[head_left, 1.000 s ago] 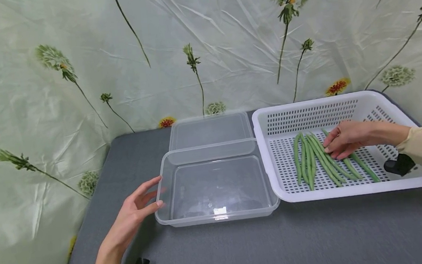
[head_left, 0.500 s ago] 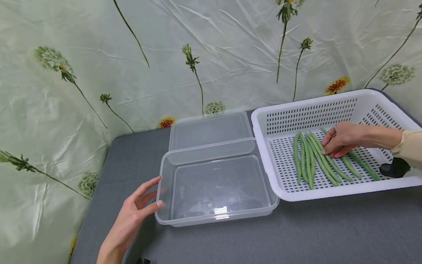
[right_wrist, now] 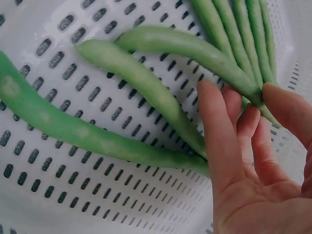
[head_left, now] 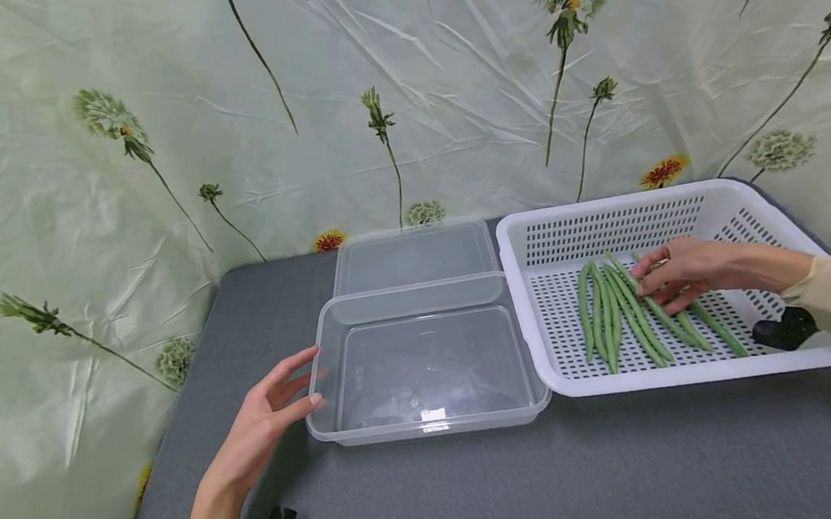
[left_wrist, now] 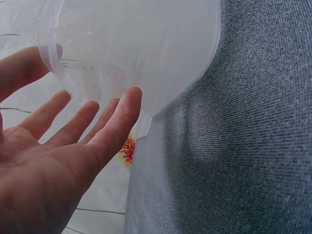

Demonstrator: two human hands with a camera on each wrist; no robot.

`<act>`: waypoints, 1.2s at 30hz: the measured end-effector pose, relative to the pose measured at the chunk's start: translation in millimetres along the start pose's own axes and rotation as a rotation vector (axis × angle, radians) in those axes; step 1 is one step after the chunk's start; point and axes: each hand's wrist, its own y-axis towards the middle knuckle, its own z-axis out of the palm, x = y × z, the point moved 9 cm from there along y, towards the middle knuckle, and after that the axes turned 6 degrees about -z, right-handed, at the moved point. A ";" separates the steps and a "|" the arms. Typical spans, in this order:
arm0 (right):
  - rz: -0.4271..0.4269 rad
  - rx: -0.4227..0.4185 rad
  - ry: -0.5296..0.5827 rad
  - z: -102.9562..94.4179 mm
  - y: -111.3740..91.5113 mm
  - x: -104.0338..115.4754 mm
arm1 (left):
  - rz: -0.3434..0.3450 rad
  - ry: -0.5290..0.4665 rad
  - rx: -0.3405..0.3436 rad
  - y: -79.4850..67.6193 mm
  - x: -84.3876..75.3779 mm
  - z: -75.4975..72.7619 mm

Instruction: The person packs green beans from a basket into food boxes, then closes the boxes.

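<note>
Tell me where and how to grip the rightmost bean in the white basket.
Probably pinch the rightmost bean across its exposed near stretch, from above: it is slender, lies low inside the walls of the white basket, and splays away from the neighbouring bean there, while the right hand hides its far part.

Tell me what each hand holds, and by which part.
Right hand: a green bean, pinched toward its far end. Left hand: holds nothing, just touches the box's left side.
</note>
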 end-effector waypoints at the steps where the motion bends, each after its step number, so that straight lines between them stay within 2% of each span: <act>1: -0.006 0.007 0.010 -0.2 -1.0 1.4 | 0.000 0.000 0.000 -0.1 0.1 0.0; 8: -0.092 0.022 0.022 -1.3 -7.5 18.6 | -0.005 0.003 -0.003 0.0 1.5 -0.9; 16: -0.102 0.004 0.010 1.6 -10.4 30.1 | -0.007 -0.034 0.009 0.7 3.4 -0.1; 23: -0.168 -0.019 -0.055 2.8 -20.2 49.2 | -0.004 -0.037 0.010 0.8 3.0 -0.1; 28: -0.202 -0.025 -0.050 4.8 -26.3 58.7 | -0.005 -0.038 0.007 0.5 2.6 0.0; 36: -0.265 -0.092 -0.052 7.7 -36.1 74.6 | 0.003 -0.028 0.002 1.7 2.3 0.1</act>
